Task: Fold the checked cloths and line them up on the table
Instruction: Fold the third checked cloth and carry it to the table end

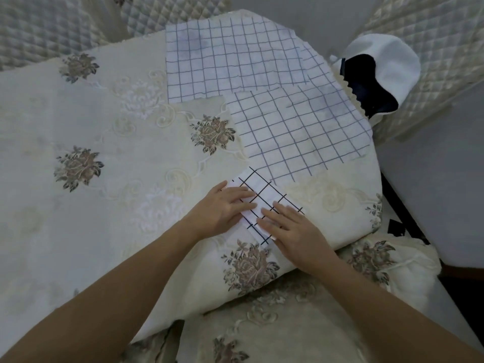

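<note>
Folded cloth (264,203): a small, narrow checked packet with bold dark lines, lying at the near right part of the table (78,127), close to its edge.
Left hand (222,210): flat on the packet's left end, fingers straight and together, pressing rather than gripping.
Right hand (293,229): flat on the packet's near end, fingers straight and slightly spread, also pressing; nothing is pinched.
Step in hand: most likely smoothing the last crease of this packet.
Near cloth (301,132): spread out flat just beyond the packet, one corner reaching it, the far right side hanging over the table edge.
Far cloth (230,56): spread out flat at the far edge, overlapping the near cloth at a corner.
Done: one cloth folded, or nearly so.
Left: two cloths not yet folded, and no row begun (the packet lies askew to the table edge).
Containers: none plainly seen.
White bundle (387,61): soft white fabric with something dark inside, on the seat beyond the right edge; whether it is a bag or loose fabric cannot be told.
Chairs (39,30): quilted backs round the far side.
</note>
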Action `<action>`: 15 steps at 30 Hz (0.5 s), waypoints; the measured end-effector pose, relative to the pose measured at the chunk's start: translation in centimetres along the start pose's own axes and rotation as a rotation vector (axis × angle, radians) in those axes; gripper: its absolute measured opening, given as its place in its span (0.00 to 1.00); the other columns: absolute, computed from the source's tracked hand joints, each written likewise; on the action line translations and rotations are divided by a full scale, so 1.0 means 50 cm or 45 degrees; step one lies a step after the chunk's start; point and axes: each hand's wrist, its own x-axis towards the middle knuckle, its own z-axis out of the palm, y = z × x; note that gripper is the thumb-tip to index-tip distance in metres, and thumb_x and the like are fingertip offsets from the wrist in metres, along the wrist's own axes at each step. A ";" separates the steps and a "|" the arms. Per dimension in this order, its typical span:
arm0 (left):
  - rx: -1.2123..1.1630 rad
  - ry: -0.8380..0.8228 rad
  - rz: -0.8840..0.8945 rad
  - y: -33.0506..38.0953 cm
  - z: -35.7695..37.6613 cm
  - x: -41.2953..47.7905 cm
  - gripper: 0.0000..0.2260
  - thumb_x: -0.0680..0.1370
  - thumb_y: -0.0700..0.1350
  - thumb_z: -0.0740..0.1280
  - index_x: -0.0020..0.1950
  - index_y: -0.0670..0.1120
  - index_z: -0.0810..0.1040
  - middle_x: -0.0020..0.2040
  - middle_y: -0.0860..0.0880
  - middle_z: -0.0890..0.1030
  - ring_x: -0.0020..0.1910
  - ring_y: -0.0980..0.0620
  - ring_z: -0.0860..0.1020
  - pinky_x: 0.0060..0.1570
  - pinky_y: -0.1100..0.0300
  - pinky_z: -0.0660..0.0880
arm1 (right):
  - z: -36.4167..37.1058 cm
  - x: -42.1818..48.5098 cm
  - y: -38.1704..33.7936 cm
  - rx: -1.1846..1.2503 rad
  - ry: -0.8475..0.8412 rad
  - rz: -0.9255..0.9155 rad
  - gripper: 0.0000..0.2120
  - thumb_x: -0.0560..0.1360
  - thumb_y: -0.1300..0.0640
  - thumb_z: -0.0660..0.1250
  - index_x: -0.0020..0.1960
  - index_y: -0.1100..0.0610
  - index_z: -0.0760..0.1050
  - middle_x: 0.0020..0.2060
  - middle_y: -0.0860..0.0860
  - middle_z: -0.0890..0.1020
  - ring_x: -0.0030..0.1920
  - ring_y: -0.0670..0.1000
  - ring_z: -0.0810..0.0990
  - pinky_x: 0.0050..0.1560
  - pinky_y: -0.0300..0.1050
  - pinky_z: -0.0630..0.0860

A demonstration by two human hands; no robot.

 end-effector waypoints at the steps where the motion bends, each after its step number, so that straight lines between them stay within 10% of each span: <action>1: -0.001 -0.012 -0.022 0.000 0.003 -0.007 0.18 0.77 0.45 0.70 0.67 0.50 0.77 0.71 0.47 0.75 0.69 0.46 0.74 0.66 0.36 0.70 | 0.002 -0.001 0.000 0.003 -0.005 -0.001 0.23 0.78 0.56 0.57 0.72 0.54 0.73 0.73 0.53 0.73 0.75 0.59 0.68 0.72 0.58 0.69; 15: -0.008 -0.177 -0.027 0.015 -0.005 0.074 0.34 0.73 0.64 0.71 0.75 0.54 0.68 0.76 0.51 0.67 0.75 0.50 0.65 0.75 0.43 0.57 | -0.072 -0.011 0.098 0.296 0.202 0.377 0.21 0.81 0.52 0.56 0.69 0.55 0.76 0.68 0.51 0.78 0.71 0.53 0.73 0.67 0.49 0.73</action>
